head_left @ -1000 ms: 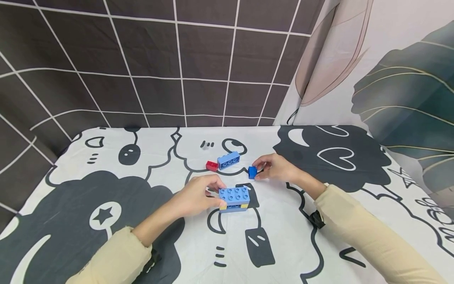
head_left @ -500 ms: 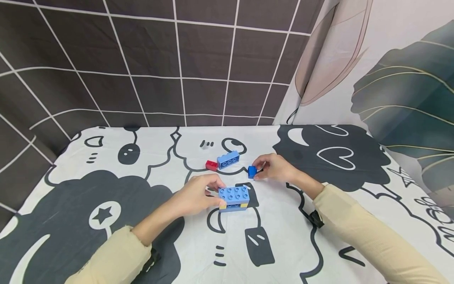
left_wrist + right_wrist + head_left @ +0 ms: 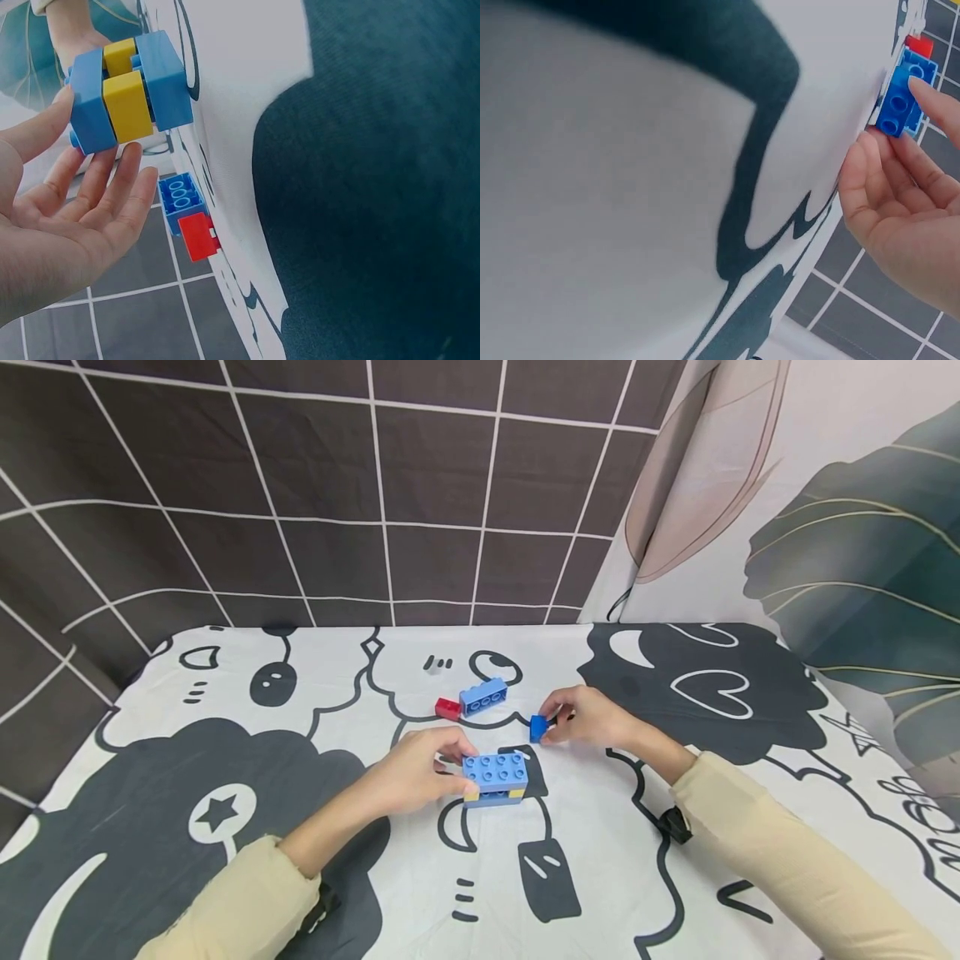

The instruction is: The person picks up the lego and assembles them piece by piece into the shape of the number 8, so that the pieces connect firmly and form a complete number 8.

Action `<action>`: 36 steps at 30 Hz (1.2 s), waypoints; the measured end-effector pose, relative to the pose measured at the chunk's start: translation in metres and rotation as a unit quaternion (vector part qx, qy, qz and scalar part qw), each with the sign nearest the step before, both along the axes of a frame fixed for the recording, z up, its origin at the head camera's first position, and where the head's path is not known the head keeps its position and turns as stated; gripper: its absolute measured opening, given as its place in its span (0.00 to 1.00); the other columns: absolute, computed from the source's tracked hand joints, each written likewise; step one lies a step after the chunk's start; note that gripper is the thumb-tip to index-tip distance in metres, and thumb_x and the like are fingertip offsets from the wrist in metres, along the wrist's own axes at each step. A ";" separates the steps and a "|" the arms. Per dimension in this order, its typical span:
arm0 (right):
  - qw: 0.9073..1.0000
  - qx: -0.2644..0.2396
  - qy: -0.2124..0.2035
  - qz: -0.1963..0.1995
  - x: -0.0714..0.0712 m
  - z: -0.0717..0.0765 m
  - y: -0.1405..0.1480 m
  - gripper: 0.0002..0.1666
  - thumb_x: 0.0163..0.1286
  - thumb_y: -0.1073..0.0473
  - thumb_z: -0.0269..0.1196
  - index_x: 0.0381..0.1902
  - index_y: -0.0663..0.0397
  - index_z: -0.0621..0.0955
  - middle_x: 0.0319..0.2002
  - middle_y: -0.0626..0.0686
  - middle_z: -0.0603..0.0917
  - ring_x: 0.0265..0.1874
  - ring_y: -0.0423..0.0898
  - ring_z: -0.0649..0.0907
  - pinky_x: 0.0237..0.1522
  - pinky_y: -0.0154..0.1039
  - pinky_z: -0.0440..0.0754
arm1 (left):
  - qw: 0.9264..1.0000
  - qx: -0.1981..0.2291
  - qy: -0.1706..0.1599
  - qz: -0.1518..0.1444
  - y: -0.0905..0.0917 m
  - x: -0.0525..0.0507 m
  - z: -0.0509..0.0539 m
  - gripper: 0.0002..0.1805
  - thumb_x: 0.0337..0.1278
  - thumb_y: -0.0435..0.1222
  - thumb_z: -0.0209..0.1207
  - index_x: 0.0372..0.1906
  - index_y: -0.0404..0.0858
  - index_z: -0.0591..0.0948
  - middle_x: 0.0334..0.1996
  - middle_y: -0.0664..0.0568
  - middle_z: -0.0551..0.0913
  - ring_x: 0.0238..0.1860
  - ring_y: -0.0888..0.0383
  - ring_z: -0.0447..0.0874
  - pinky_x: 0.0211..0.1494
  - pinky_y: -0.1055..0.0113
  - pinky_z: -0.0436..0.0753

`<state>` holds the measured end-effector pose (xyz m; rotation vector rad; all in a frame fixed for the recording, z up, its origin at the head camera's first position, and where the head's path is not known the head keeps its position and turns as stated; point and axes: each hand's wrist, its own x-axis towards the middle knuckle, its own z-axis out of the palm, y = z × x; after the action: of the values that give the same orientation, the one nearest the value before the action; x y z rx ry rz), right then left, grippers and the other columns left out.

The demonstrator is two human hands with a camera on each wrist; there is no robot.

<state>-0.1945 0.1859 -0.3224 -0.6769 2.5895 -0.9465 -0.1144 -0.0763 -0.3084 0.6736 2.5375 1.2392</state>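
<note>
Right of centre, I see the right hand (image 3: 588, 717) pinching a dark-blue brick (image 3: 537, 729), partly covered; below centre, the left hand (image 3: 416, 775) grips a blue stack (image 3: 495, 774). The left-wrist view bares yellow bricks (image 3: 129, 106) the head view mostly hides.

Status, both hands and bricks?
Left hand holds blue-and-yellow plastic brick stack. Right hand pinches small deep-blue plastic brick. No obstruction visible between.

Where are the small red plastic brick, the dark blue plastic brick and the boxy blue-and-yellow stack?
Small red rectangular plastic brick (image 3: 197, 237), left wrist view: its flat face.
Dark blue rectangular plastic brick (image 3: 537, 729), head view: its uncovered side.
Boxy blue-and-yellow plastic stack (image 3: 495, 774), head view: its studded top.
</note>
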 end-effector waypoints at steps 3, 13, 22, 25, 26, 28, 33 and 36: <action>1.000 -0.003 -0.006 0.006 0.001 0.002 0.002 0.17 0.50 0.63 0.70 0.39 0.63 0.80 0.24 0.49 0.77 0.25 0.45 0.74 0.27 0.35 0.70 | 1.000 0.000 -0.001 0.000 0.000 0.000 0.000 0.15 0.42 0.34 0.69 0.38 0.37 0.78 0.36 0.52 0.80 0.42 0.54 0.77 0.47 0.61 0.78; 0.999 -0.017 0.007 0.035 0.011 0.019 0.000 0.17 0.50 0.65 0.69 0.39 0.63 0.79 0.27 0.49 0.79 0.27 0.43 0.76 0.29 0.33 0.75 | 1.000 0.000 -0.003 0.001 0.000 0.000 0.001 0.15 0.43 0.33 0.68 0.38 0.37 0.78 0.36 0.51 0.80 0.42 0.54 0.77 0.47 0.61 0.78; 0.997 -0.039 0.041 0.058 0.022 0.036 -0.002 0.19 0.51 0.66 0.69 0.42 0.65 0.79 0.30 0.50 0.79 0.29 0.44 0.77 0.30 0.33 0.77 | 1.000 -0.002 0.000 -0.003 0.000 0.000 0.001 0.15 0.43 0.33 0.68 0.38 0.37 0.78 0.37 0.51 0.80 0.42 0.54 0.78 0.47 0.60 0.78; 0.997 -0.040 0.046 0.055 0.027 0.041 -0.004 0.20 0.51 0.66 0.69 0.43 0.64 0.79 0.31 0.50 0.79 0.30 0.45 0.77 0.31 0.32 0.77 | 1.000 -0.003 0.002 -0.004 0.000 0.000 0.001 0.15 0.43 0.33 0.68 0.38 0.37 0.78 0.36 0.51 0.80 0.41 0.54 0.78 0.47 0.59 0.78; 0.996 -0.042 0.048 0.056 0.028 0.042 -0.004 0.20 0.52 0.66 0.69 0.44 0.65 0.79 0.32 0.50 0.79 0.30 0.45 0.77 0.31 0.32 0.77 | 1.000 -0.002 0.002 -0.004 0.000 0.000 0.001 0.15 0.43 0.33 0.68 0.38 0.37 0.78 0.36 0.51 0.80 0.41 0.54 0.78 0.47 0.59 0.78; 0.996 -0.048 0.053 0.059 0.031 0.044 -0.005 0.20 0.52 0.65 0.69 0.44 0.65 0.79 0.33 0.50 0.79 0.31 0.45 0.76 0.31 0.33 0.77 | 1.000 -0.002 0.002 -0.004 0.000 0.000 0.001 0.15 0.43 0.33 0.68 0.38 0.37 0.78 0.36 0.51 0.80 0.41 0.54 0.78 0.48 0.59 0.78; 0.994 -0.055 0.059 0.078 0.039 0.048 -0.008 0.21 0.53 0.64 0.69 0.45 0.65 0.79 0.33 0.49 0.79 0.31 0.45 0.76 0.31 0.33 0.77 | 1.000 0.002 0.002 -0.004 0.000 0.000 0.000 0.15 0.42 0.32 0.68 0.38 0.36 0.78 0.37 0.50 0.80 0.41 0.53 0.78 0.47 0.60 0.79; 0.993 -0.052 0.060 0.087 0.043 0.049 -0.009 0.21 0.52 0.63 0.69 0.44 0.65 0.78 0.32 0.48 0.79 0.31 0.45 0.76 0.32 0.34 0.77 | 1.000 0.004 0.002 -0.006 0.000 0.000 0.000 0.15 0.42 0.32 0.68 0.38 0.36 0.78 0.37 0.50 0.80 0.41 0.53 0.78 0.47 0.60 0.79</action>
<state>-0.1513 0.1765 -0.2736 -0.9989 2.5454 -1.0187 -0.1146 -0.0759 -0.3085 0.6926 2.5292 1.2463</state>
